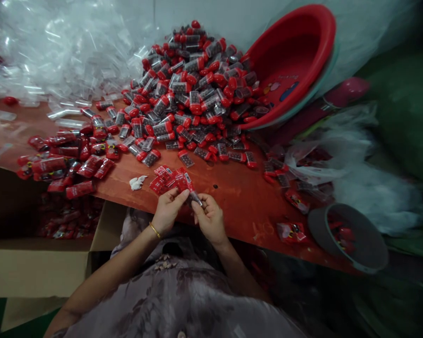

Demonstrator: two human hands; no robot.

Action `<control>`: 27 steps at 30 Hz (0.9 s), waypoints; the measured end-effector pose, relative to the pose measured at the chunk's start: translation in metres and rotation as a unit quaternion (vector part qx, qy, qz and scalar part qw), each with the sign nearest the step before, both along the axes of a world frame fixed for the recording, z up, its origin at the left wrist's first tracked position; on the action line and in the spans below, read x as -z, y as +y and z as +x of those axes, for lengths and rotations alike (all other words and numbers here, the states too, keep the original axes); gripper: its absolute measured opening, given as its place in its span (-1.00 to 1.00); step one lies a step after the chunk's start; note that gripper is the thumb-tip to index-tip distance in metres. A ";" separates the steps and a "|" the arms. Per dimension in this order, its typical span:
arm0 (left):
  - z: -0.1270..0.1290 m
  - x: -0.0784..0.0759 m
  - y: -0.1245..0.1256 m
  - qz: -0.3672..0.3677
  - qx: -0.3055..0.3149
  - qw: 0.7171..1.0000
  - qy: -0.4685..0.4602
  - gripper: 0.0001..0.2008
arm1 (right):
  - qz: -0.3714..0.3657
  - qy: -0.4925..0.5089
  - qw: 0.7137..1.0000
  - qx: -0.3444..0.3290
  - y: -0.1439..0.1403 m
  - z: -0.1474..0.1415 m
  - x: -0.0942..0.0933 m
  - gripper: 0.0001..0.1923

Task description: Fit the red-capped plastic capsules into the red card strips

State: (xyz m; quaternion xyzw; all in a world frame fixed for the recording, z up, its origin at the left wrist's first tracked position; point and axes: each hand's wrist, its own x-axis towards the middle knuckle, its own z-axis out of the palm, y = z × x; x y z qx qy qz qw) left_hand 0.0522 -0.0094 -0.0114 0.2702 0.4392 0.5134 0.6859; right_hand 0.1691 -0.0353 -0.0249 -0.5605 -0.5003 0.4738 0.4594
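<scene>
Small clear red-capped tube is pinched between fingers of left hand and right hand at desk edge. Red labels lie beside. Few wrapped tubes done; big unwrapped pile left.

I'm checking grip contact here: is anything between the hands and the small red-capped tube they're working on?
Nothing visible is. The left hand and right hand both touch the tube directly at the table's near edge; red labels lie just beyond it.
</scene>
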 end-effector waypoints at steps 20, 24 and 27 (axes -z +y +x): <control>-0.034 -0.021 0.007 -0.056 -0.041 0.997 -0.035 -0.60 | 0.161 -0.212 0.964 -0.024 0.065 0.025 -0.005 -0.73; -0.105 -0.033 0.012 -0.015 -0.266 0.964 -0.028 -0.82 | 0.177 -0.442 0.879 0.031 0.123 0.068 0.001 -0.53; -0.169 -0.032 0.002 0.017 -0.467 0.884 -0.017 -0.66 | 0.148 -0.540 0.829 0.012 0.149 0.082 0.017 -0.35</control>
